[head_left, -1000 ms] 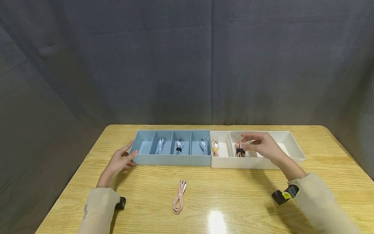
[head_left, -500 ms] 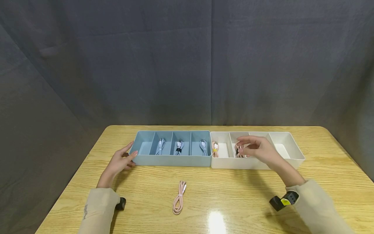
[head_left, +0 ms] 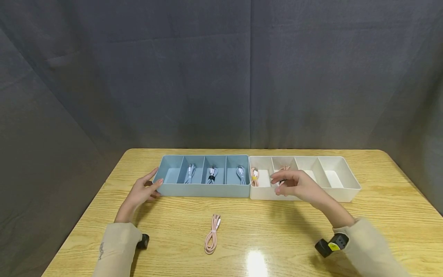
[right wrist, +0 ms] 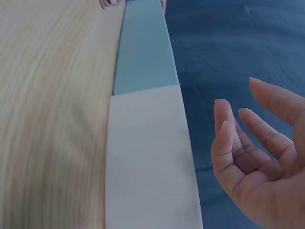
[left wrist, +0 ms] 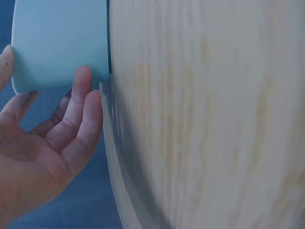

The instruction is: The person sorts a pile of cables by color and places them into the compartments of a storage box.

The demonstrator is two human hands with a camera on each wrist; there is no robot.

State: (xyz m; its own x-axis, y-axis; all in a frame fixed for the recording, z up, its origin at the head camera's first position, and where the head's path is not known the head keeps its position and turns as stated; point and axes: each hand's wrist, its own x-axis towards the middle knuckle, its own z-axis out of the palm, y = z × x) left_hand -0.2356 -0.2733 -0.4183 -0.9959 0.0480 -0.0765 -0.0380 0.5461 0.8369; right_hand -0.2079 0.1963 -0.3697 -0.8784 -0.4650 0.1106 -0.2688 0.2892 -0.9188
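My left hand point(head_left: 142, 189) touches the left end of the blue divided box point(head_left: 204, 189), its fingers loosely spread. In the left wrist view the fingertips lie against the end wall of that box point(left wrist: 59, 43). Above the front of the white divided box point(head_left: 332, 193) hovers my right hand point(head_left: 300, 186), holding nothing. The right wrist view shows its fingers loosely bent and apart, beside the white box point(right wrist: 147, 157). Partly hidden behind this hand is a coiled pink cable point(head_left: 284, 168) in the white box's second compartment from the left.
Another coiled pink cable point(head_left: 255, 177) lies in the white box's leftmost compartment. Three compartments of the blue box hold blue cables, one being the black-banded cable point(head_left: 212, 175). A bundled pink cable point(head_left: 212, 234) lies on the wooden table point(head_left: 166, 238) in front. Behind hangs a dark curtain point(head_left: 207, 77).
My right hand has moved left and toward me, from over the pink cable in the white box to the box's front side. The left hand has stayed in place.
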